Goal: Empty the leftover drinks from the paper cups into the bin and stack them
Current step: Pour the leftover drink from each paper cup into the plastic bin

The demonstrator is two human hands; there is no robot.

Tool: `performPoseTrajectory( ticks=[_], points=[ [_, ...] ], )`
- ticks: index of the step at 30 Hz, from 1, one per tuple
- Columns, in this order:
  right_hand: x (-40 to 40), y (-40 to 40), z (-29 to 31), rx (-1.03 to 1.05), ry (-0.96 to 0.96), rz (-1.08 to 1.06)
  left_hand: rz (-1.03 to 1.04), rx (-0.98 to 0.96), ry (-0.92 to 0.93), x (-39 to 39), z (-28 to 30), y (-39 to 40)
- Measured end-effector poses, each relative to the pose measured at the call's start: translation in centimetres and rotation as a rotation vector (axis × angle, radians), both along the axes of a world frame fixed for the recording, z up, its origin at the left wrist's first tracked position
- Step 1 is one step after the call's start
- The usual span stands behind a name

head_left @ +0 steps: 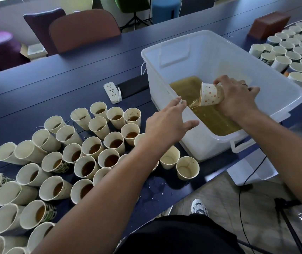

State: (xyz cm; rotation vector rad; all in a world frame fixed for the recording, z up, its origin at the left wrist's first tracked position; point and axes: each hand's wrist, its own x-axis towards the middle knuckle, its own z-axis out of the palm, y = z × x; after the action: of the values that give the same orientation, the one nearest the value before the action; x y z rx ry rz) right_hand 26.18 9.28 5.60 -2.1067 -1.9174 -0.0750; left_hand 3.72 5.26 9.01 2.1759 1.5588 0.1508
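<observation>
Head view, the only one given: at centre right of the frame the right hand [238,99] grips a dotted paper cup [211,94] tipped on its side inside the white plastic bin [283,83], and a thin stream of brown drink runs from its lip into the pool of brown liquid [207,116] already covering the bin's floor. The left hand [166,123] hangs with fingers spread and straight, holding nothing, just above the bin's near-left wall and over the crowd of waiting cups [84,154] in the lower left of the frame. Most of those cups stand upright on the dark tabletop [55,85] with brown drink showing in them; a few near the bin look drained. In the upper right of the frame a large group of emptied cups [293,52] stands in rows, though whether any are nested I cannot tell. Judging by this, the job is roughly midway: many cups are poured out, dozens are left, and the stacking seems largely not yet done.
</observation>
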Motion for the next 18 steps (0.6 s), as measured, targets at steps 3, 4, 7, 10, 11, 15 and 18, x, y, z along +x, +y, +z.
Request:
performPoseTrajectory(
  ticks=[3, 4, 7, 10, 11, 15, 18],
  points=[
    [0.01, 0.03, -0.24, 0.017, -0.045, 0.017, -0.001, 0.001, -0.001, -0.03, -0.09, 0.01],
    [-0.01, 0.03, -0.30, 0.027, -0.067, 0.026, 0.001, 0.000, -0.002, -0.04, -0.12, 0.03],
    [-0.13, -0.06, -0.24, 0.052, -0.118, 0.048, 0.004, 0.002, -0.005, -0.10, -0.20, 0.10],
    [-0.20, -0.16, -0.15, 0.061, -0.155, 0.051, 0.006, 0.002, -0.006, -0.06, -0.17, 0.05],
    [-0.22, -0.17, -0.11, 0.064, -0.165, 0.052, 0.006, 0.003, -0.007, -0.04, -0.13, 0.03],
    [-0.28, -0.21, 0.04, 0.051, -0.180, 0.056, 0.000, 0.007, -0.007, -0.02, -0.11, 0.01],
    [-0.34, -0.19, 0.04, 0.060, -0.183, 0.057, 0.001, 0.006, -0.005, -0.03, -0.05, -0.06]
  ],
)
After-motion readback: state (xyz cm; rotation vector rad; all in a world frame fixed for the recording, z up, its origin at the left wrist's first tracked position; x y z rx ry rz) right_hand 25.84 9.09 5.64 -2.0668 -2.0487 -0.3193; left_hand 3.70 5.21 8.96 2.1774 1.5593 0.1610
